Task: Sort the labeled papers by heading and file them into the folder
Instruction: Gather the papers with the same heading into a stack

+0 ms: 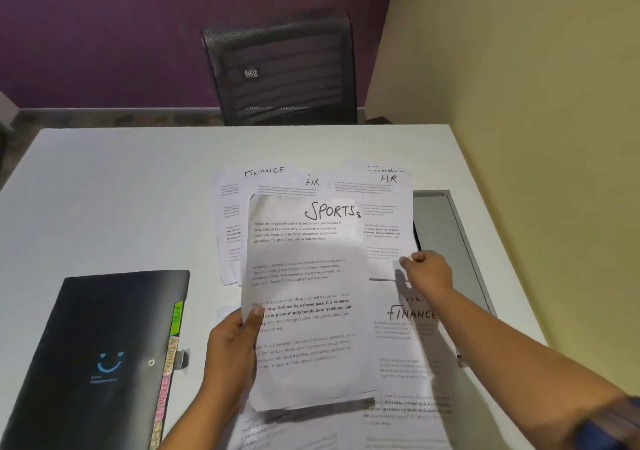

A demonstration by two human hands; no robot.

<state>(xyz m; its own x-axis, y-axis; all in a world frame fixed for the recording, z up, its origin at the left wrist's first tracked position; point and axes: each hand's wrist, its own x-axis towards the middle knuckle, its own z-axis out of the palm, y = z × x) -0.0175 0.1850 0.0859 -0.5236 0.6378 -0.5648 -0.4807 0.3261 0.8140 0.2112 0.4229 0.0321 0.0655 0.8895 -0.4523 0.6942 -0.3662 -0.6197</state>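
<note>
One black folder (104, 345) lies closed at the left of the counter (121, 189), with coloured tabs along its edge. Beside it the left hand (230, 349) holds up one SPORTS sheet (308, 311), thumb pressed on its front and its fingers hidden behind. Loose papers are spread underneath: a left HR sheet (313, 182), a right HR sheet (388, 179), a far FINANCE sheet (265, 171) and a near FINANCE sheet (410, 314). On the right, the right hand (429, 273) has its fingers together, pinching the edge of a sheet.
</note>
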